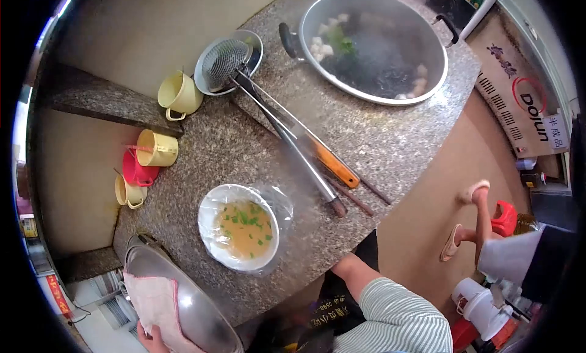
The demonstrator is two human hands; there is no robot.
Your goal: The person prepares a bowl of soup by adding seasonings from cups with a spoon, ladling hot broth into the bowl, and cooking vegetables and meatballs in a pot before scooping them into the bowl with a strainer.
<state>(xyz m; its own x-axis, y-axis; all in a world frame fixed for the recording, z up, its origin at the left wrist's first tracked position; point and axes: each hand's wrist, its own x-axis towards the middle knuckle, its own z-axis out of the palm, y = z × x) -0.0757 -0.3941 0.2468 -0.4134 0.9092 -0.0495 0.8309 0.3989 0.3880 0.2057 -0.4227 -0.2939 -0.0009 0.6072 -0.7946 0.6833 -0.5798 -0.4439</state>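
Observation:
At the lower left, my left hand [152, 339] has its fingers closed on a pale cloth with a pink edge [152, 298]. The cloth hangs over the rim of a large shiny metal pan or lid [195, 307], beside the counter's near edge. On the counter, a white bowl lined with clear plastic [207, 228] contains cloudy broth [238, 246] with chopped green bits. My right forearm [354, 270] comes out of a striped sleeve close to the counter edge; the right hand itself is hidden.
A steaming pot [305, 54] with white chunks and greens stands at the back. Mesh strainers [227, 63] rest over a metal bowl, their handles crossing the granite counter [390, 145]. Several mugs [181, 96] line the left wall. Another person's legs [482, 218] show at right.

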